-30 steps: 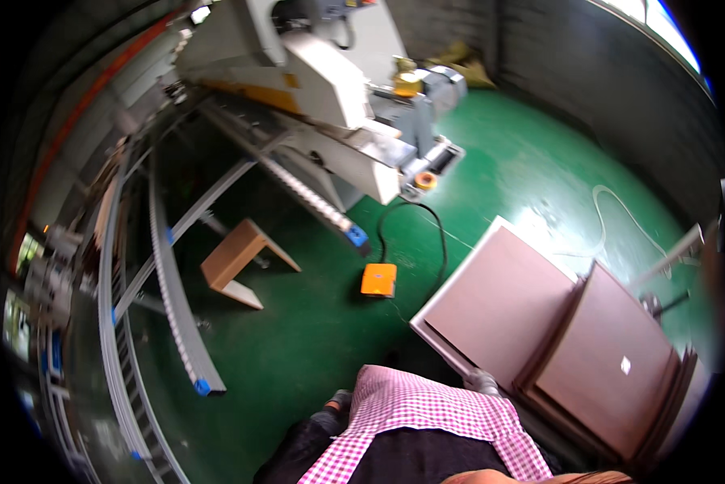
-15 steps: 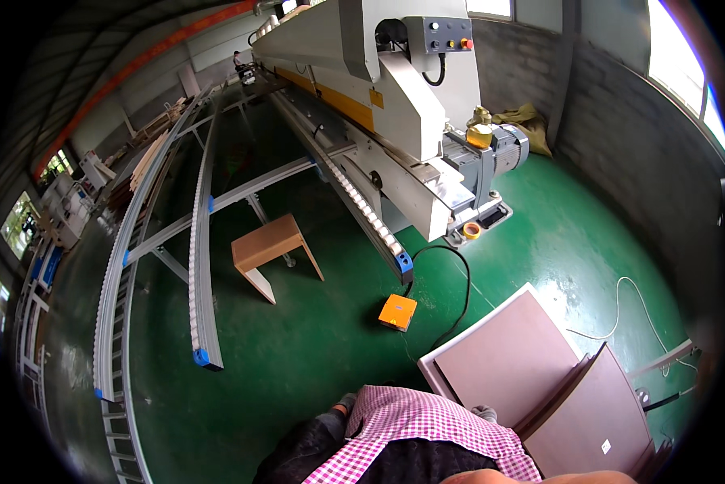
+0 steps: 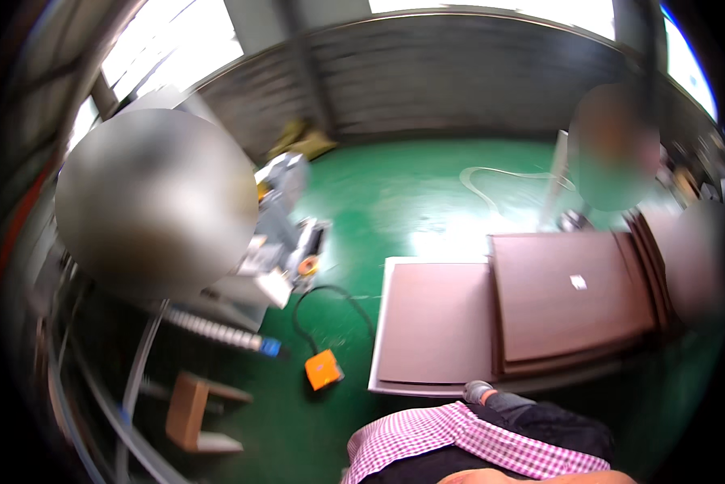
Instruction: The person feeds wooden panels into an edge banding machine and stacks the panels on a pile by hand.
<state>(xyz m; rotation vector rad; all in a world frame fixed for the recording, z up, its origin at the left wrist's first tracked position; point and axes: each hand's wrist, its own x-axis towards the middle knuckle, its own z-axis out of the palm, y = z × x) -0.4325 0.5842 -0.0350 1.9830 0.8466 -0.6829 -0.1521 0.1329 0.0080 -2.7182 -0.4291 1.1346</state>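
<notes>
My right hand, in what looks like a grey glove, shows beyond my pink checked apron, with a dark sleeve behind it. It appears beside the near edge of a stack of brown panels; whether it touches them I cannot tell. Its fingers are too small and blurred to read. On the left, a flat brown panel lies on a pale board. A taller pile of brown panels with a small white label stands on the right. My left hand is hidden.
An orange foot-pedal box with a black cable sits on the green floor. At left are a roller rail, a small brown stool-like piece and a large machine, partly smeared out. A pale hose curls behind the panels.
My view has swung right, so the panels now lie ahead of me and the machine has shifted left. The left hand has dropped out of sight; the right stays near the panels' edge.
</notes>
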